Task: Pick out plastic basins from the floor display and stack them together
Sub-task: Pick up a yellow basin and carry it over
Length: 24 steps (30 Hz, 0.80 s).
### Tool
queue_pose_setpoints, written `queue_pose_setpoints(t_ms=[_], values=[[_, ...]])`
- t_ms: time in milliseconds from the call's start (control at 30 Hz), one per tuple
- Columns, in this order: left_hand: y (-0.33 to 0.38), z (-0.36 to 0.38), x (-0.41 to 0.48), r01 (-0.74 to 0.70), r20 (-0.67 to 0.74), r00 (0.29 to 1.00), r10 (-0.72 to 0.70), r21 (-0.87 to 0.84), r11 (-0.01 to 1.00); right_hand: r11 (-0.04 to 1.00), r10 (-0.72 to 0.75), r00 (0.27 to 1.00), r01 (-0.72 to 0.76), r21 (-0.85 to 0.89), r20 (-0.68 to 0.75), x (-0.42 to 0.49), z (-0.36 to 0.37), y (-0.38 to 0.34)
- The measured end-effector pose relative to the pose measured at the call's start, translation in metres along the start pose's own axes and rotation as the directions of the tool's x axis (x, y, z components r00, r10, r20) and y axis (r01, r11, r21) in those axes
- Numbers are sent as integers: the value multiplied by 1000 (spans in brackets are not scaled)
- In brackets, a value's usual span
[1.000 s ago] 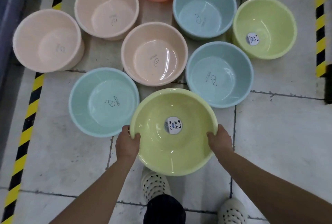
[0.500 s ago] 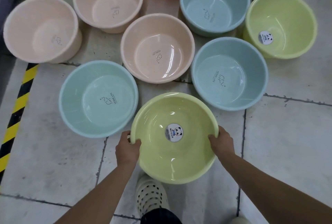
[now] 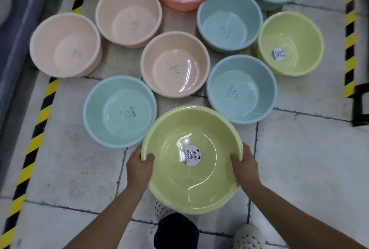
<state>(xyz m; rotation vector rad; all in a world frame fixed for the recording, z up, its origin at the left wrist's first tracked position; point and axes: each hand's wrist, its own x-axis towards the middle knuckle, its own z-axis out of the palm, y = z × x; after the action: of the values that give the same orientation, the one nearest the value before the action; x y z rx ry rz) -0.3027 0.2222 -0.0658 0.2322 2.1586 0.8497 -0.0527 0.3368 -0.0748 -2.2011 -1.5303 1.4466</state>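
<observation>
Both my hands clamp green basin lower centre of frame, left grip and right grip on opposite rims, thumbs inside. Risk: smooth plastic slips, or rim clips mint basin just beside

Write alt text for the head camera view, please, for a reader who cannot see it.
Two bare hands, left and right, hold a yellow-green basin by its rim above a tiled floor. Beyond it, peach, blue, mint, pink and yellow-green basins stand on display.
</observation>
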Motion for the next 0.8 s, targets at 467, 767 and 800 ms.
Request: queue_pose_setpoints(t_ms=[467, 767, 800], values=[[265, -46, -134, 25, 138, 990, -18, -51, 998, 981, 122, 988, -105, 165, -97, -104, -228, -177], [423, 70, -144, -125, 227, 968, 105, 79, 989, 968, 135, 973, -89, 235, -187, -26, -376, -214], [435, 89, -142, -125, 230, 968, 104, 78, 989, 964, 148, 970, -97, 248, -193, -10, -388, -212]])
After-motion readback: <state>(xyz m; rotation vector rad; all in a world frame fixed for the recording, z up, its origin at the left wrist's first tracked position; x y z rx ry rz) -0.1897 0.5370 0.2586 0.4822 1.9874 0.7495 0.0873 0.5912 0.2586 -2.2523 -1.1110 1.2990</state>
